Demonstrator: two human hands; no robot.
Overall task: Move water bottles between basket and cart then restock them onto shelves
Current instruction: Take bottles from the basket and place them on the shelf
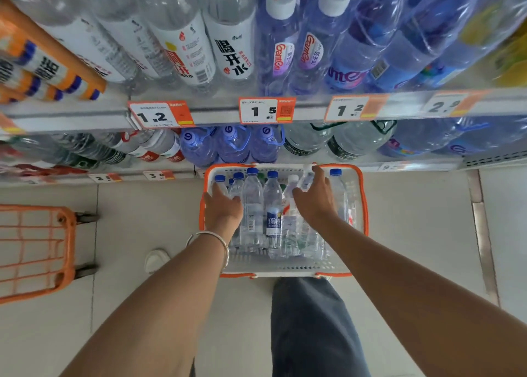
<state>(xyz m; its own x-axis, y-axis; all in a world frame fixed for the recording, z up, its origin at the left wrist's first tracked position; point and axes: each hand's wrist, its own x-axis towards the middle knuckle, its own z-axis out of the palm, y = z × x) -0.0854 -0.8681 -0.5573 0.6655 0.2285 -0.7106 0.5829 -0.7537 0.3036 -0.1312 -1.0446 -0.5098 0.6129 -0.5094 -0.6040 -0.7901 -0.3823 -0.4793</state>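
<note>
A white basket with an orange rim (362, 194) stands on the floor below the shelves, holding several upright clear water bottles (252, 205), most with blue caps. My left hand (224, 208) reaches into its left side, fingers wrapped around a blue-capped bottle (220, 183). My right hand (315, 197) grips a white-capped bottle (306, 177) near the basket's far edge. An orange wire cart (34, 248) stands on the floor to the left.
Shelves (216, 117) with price tags rise in front, packed with large water bottles and multi-packs above and jugs below. My dark trouser leg (310, 325) and a white shoe (155, 259) are near the basket. Pale tiled floor spreads to the right.
</note>
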